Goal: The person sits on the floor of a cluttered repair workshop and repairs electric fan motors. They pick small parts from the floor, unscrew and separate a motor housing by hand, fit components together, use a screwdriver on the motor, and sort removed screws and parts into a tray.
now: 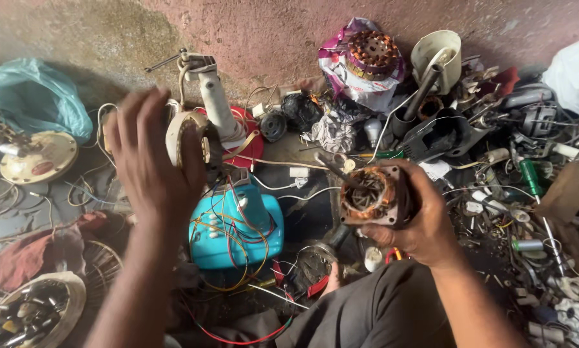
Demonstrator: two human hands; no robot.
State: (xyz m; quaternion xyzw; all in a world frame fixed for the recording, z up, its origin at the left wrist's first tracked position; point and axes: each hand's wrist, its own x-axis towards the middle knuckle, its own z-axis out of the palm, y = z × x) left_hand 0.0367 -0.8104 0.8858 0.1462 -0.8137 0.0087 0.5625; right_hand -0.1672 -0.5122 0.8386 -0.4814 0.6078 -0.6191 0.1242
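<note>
While right hand (424, 225) grips copper-wound stator (370, 193) | left hand (151, 161) released, empty | pink-white bag (347, 77) by wall

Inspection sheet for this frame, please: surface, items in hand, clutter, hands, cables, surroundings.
Surface: dark, dirty floor, mostly covered.
Job's things: copper-wound motor stator; cream round motor housing.
Clutter: turquoise plastic fan base, green-handled screwdriver, cream round cover, scattered small parts.
Hands: right hand grips the stator; left hand is raised, fingers spread, by the housing.
Cables: tangled coloured wires over the fan base.
Surroundings: rough reddish wall, teal plastic bag.
</note>
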